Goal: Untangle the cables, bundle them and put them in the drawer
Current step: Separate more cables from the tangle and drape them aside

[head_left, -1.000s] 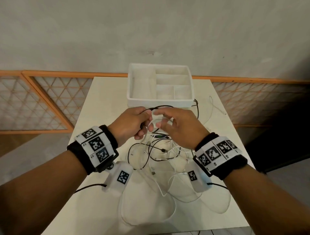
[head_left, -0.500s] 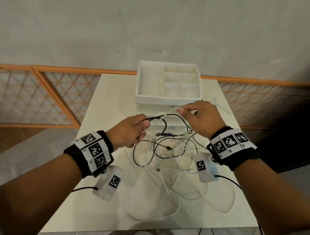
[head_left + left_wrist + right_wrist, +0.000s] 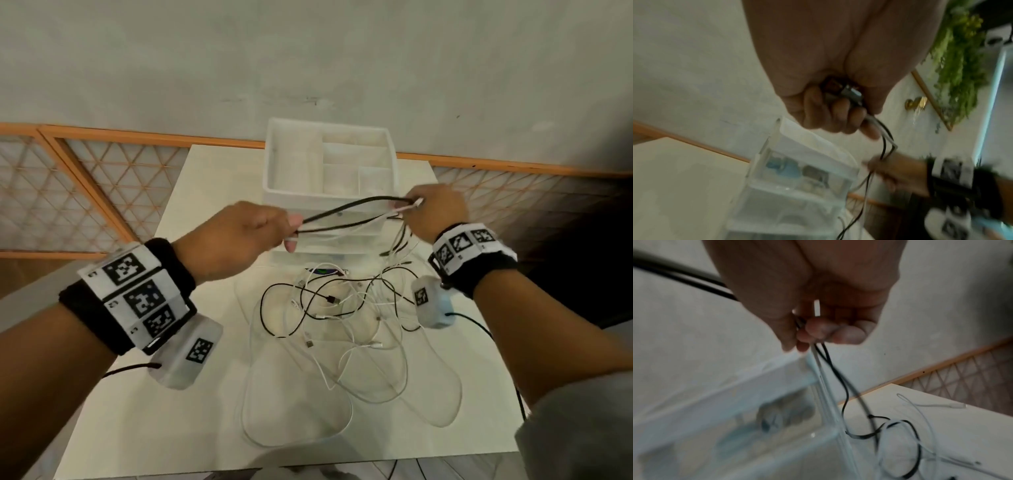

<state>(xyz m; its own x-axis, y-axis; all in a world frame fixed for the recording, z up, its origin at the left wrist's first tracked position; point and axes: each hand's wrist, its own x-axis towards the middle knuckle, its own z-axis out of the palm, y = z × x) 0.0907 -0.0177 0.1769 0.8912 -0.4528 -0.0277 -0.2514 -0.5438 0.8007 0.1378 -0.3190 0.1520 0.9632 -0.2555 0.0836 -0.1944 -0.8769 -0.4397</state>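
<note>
step: untangling, black cable [image 3: 346, 209] and white cable [image 3: 383, 217] stretched between hands, above pile [image 3: 339, 318] near drawer [image 3: 274, 161]
left hand [image 3: 236, 240]: fingers curled on both strands
right hand [image 3: 435, 212]: pinching them (far right)
next: judge free ends, slide apart
change: hands wider apart than before

No readable text; only black-white coded marker squares on wrist bands [image 3: 137, 294], undecipherable.
</note>
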